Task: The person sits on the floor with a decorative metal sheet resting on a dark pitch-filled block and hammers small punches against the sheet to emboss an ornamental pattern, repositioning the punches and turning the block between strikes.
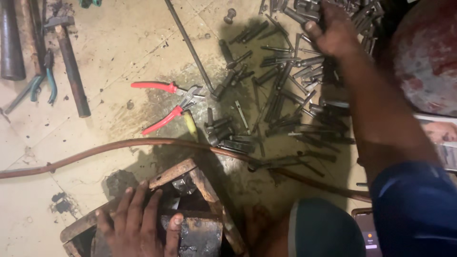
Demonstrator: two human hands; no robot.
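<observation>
the pile of dark metal bits (304, 71) is spread on the floor (114, 52) in the upper right of the frame. the right hand (333, 31) is laid on the top of that pile, at the upper right edge. its fingers are curled down over a few bits, but whether one is pinched in the grip cannot be told. to pick well, it seems best that one bit is taken by its end and lifted straight up, so the others are not knocked about.

the left hand (138, 223) is pressed flat, fingers spread and nothing grasped, on a rusty metal frame (190, 171) at the bottom of the frame, left of middle. the frame looks best kept pinned like this so it does not slide.

between the two hands a long brown bent pipe (119, 145) is laid across the floor. just above it, red-handled pliers (166, 102) are left open, and a thin dark rod (190, 47) is slanted up from the pliers to the top edge. at the upper left a hammer (71, 62) and blue-handled pliers (43, 81) are laid side by side. a phone screen (369, 235) is seen at the bottom right.
</observation>
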